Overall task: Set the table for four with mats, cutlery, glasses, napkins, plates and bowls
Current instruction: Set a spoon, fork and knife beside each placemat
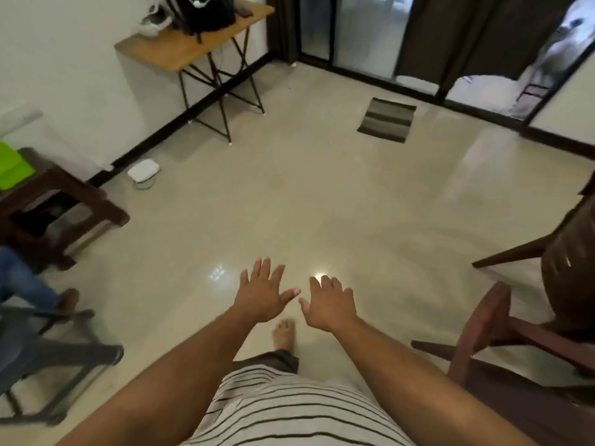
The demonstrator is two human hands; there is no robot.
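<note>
Two bare hands reach forward over the pale tiled floor (322, 194), palms down and holding nothing. Far to the left of the left hand (262, 292) sit a second person's blue-trousered leg (22, 281) and, beyond it, a dark wooden stool (64, 201) with something bright green (13, 165) on top. Up and left of that hand a small white device (144, 170) lies on the floor by the wall, and further off stands a folding side table (190, 49) bearing a black bag (206, 11). The left hand's fingers are spread wide; its thumb tip nearly meets the right hand (331, 304), whose fingers are loosely extended. Below, between the hands, shows a bare foot (284, 333). Ahead of the right hand lies a striped doormat (386, 123). To its right stand dark wooden chairs (489, 333). No mats, cutlery, glasses, napkins, plates or bowls are in view.
</note>
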